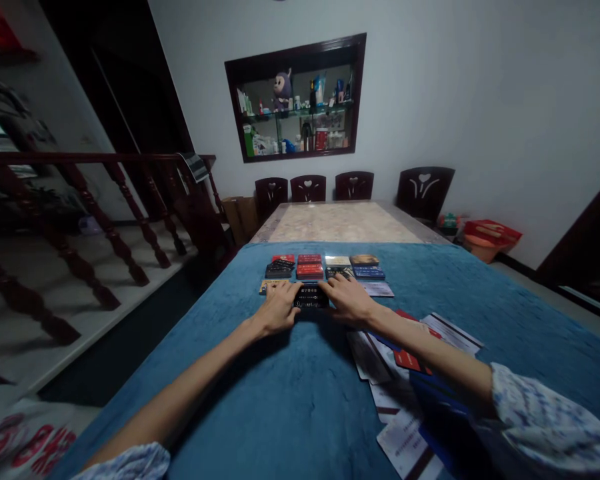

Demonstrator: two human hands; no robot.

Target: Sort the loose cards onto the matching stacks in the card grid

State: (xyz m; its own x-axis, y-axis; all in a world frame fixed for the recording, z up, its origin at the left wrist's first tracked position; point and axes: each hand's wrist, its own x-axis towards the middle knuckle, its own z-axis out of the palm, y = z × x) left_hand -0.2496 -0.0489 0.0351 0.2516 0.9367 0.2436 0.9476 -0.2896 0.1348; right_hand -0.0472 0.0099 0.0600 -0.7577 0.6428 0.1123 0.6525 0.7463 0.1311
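A black card with pale print lies flat on the blue cloth. My left hand rests on its left end and my right hand on its right end, fingers stretched flat and pressing it down. Just beyond lies a grid of several cards, red, black, beige and blue, in neat rows. More loose cards are spread under and beside my right forearm.
The blue cloth covers the near part of a long marble-topped table. Dark wooden chairs stand at the far end. A stair railing runs along the left. A wall niche holds bottles and a toy.
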